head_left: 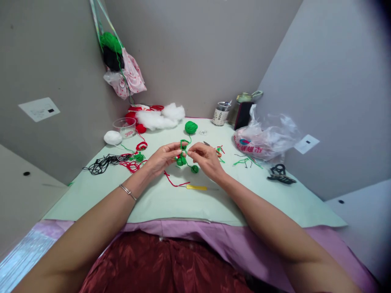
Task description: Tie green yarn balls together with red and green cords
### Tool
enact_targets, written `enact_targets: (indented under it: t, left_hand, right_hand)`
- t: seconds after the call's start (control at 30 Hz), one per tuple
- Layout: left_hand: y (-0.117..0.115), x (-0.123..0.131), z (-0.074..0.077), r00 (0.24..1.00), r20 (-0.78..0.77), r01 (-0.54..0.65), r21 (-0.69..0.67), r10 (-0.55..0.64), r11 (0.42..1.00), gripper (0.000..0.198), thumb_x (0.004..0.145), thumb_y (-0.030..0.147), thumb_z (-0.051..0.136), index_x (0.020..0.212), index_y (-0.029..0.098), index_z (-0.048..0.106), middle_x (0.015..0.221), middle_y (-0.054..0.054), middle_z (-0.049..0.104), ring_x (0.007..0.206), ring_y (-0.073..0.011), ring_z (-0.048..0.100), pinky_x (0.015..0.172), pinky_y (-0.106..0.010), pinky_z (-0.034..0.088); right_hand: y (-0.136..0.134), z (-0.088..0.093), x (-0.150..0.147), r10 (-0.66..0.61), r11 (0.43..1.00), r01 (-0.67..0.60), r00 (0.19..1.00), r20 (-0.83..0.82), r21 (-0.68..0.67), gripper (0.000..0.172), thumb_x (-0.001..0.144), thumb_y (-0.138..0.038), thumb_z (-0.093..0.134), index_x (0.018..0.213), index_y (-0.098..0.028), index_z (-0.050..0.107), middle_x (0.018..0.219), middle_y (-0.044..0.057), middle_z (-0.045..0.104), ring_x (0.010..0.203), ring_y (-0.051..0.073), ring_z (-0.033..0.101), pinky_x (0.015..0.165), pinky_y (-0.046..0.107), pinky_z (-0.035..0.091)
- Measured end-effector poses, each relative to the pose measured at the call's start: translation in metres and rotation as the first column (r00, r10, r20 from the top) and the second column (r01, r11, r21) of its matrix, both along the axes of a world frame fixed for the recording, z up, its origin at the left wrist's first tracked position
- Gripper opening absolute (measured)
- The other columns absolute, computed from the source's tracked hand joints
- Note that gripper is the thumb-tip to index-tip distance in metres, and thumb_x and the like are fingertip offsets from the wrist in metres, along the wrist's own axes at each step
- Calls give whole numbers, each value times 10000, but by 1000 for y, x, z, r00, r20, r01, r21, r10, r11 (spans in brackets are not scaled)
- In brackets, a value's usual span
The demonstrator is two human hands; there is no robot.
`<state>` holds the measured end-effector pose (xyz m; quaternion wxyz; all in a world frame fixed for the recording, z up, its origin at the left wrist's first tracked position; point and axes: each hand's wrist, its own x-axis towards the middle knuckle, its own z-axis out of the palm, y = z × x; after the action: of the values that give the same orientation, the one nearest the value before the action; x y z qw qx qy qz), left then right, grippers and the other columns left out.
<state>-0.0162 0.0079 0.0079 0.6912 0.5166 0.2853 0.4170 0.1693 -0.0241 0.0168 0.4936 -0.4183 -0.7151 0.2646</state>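
Your left hand (165,158) and right hand (207,156) are pinching, fingertips closed, the small green crocheted yarn piece (181,161), which is hanging between them just above the pale green counter (275,203). A strand is trailing toward the round green yarn ball (191,127); leaving it slack is advisable.

Bare grey walls (198,53) close in a corner around a pale green table (183,203), evenly lit.
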Motion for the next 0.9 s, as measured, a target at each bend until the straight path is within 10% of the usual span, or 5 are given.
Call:
enact_targets:
  t: [0.47, 0.9]
  left_hand:
    - [-5, 3, 5, 980, -117, 170, 45, -164, 984, 329, 709, 274, 787, 942, 168, 580, 762, 4, 626, 735, -133, 630, 671, -244, 428]
    - [-2, 1, 3, 968, -217, 147, 84, -125, 986, 364, 662, 267, 808, 889, 160, 544, 702, 21, 622, 634, -99, 549, 612, -233, 355]
  right_hand:
    - [4, 13, 14, 31, 991, -36, 999, 42, 128, 266, 947, -351, 519, 1128, -211, 654, 1177, 79, 651, 1058, 186, 599, 851, 308, 476]
    - [13, 4, 19, 383, 924, -371, 906, 183, -96, 285, 942, -375, 550, 1121, -221, 710, 991, 63, 583, 813, 145, 557, 748, 291, 463]
